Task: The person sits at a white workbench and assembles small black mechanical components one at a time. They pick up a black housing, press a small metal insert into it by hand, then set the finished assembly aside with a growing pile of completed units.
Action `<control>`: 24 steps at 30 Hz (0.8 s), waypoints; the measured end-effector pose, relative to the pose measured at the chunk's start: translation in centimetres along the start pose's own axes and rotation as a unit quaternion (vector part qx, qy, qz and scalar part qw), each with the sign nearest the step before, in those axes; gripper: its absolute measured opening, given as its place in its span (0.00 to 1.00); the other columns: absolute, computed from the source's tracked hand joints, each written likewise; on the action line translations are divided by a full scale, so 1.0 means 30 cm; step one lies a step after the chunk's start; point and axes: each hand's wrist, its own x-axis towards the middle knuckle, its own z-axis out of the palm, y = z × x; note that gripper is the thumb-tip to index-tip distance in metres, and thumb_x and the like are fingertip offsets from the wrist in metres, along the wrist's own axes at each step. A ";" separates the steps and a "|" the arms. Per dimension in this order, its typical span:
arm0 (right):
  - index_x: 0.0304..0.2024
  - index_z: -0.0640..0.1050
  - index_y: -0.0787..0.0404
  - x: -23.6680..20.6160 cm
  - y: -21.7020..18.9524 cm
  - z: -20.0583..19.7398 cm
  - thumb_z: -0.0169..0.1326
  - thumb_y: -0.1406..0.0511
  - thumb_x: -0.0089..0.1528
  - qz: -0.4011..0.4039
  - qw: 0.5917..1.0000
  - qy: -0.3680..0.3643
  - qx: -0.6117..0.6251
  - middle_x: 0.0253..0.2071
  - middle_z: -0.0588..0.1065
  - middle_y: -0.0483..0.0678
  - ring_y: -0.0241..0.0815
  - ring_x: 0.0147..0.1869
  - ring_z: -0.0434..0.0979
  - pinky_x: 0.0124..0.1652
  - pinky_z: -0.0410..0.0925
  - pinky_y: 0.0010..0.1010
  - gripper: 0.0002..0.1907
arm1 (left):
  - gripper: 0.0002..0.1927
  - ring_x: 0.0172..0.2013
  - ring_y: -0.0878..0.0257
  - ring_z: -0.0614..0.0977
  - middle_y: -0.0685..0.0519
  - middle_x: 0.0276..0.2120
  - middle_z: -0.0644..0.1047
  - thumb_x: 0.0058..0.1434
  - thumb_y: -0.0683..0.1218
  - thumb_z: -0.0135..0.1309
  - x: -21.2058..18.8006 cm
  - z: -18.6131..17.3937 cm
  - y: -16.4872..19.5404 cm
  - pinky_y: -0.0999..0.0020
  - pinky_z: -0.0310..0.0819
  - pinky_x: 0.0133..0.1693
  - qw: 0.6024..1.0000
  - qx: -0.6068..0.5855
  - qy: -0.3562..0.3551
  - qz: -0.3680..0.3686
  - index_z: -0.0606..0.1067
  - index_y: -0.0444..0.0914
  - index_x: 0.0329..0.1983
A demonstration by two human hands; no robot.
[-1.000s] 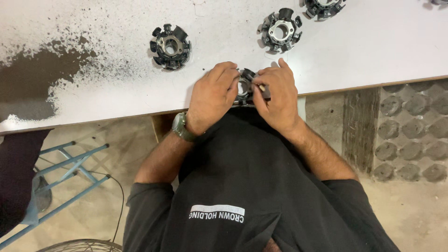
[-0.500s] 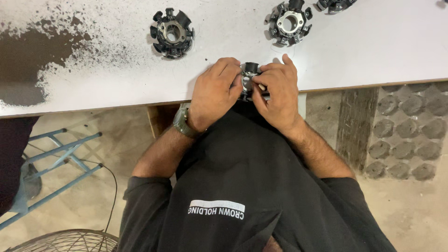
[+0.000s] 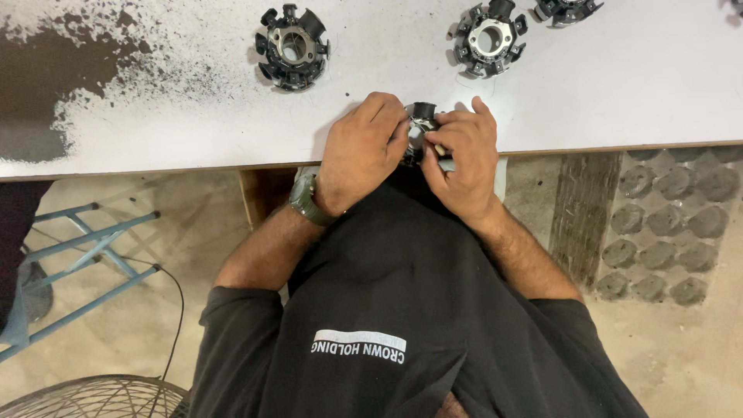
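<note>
**A:** What is the biggest thing in view?

**B:** A white table [image 3: 619,85], its surface worn dark and speckled far off to the left of the hands. The person leans over its near edge in a black shirt [image 3: 402,310].

**A:** And the hands?

**B:** The left hand [image 3: 360,151], with a dark wristwatch [image 3: 304,200] on its wrist, and the right hand [image 3: 463,159] meet at the table edge, fingers curled in. Together they grip a small black toothed ring part [image 3: 422,116], pinched between the fingertips of both.

**A:** How does that part look?

**B:** Mostly hidden. One blocky black tooth pokes out above the fingers, with a glint of grey metal beneath it.

**A:** Anything else?

**B:** Beyond the left hand lies a similar black ring [image 3: 292,48] with teeth all round and a grey hub. Beyond the right hand lies a second ring [image 3: 489,39], and a third ring [image 3: 569,9] sits cut off at the top edge.
</note>
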 end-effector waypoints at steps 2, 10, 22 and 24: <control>0.45 0.75 0.61 0.001 0.005 0.001 0.62 0.77 0.57 0.010 1.000 0.000 -0.002 0.42 0.76 0.51 0.52 0.56 0.77 0.73 0.57 0.57 0.16 | 0.08 0.40 0.47 0.80 0.48 0.42 0.75 0.63 0.39 0.59 0.002 -0.001 0.001 0.54 0.76 0.41 1.000 0.001 0.001 0.003 0.73 0.36 0.43; 0.45 0.75 0.62 -0.007 0.009 0.008 0.63 0.77 0.58 0.015 1.000 -0.002 -0.015 0.42 0.76 0.51 0.51 0.56 0.77 0.72 0.58 0.57 0.15 | 0.11 0.41 0.46 0.80 0.47 0.44 0.75 0.59 0.36 0.56 -0.012 0.000 -0.007 0.53 0.76 0.41 1.000 -0.006 -0.019 -0.003 0.72 0.34 0.45; 0.46 0.76 0.60 0.007 -0.016 0.025 0.65 0.79 0.58 -0.012 0.999 0.007 -0.036 0.44 0.76 0.50 0.52 0.57 0.76 0.71 0.59 0.55 0.18 | 0.11 0.44 0.47 0.80 0.48 0.48 0.75 0.59 0.37 0.56 -0.046 0.024 -0.029 0.54 0.77 0.43 1.000 0.007 -0.010 0.007 0.72 0.35 0.45; 0.46 0.76 0.60 0.009 -0.018 0.022 0.65 0.79 0.57 -0.016 0.999 -0.001 -0.044 0.44 0.75 0.50 0.52 0.57 0.76 0.70 0.59 0.55 0.18 | 0.11 0.45 0.48 0.80 0.48 0.50 0.74 0.60 0.37 0.56 -0.041 0.010 -0.017 0.55 0.77 0.44 1.000 0.005 -0.021 0.015 0.72 0.36 0.45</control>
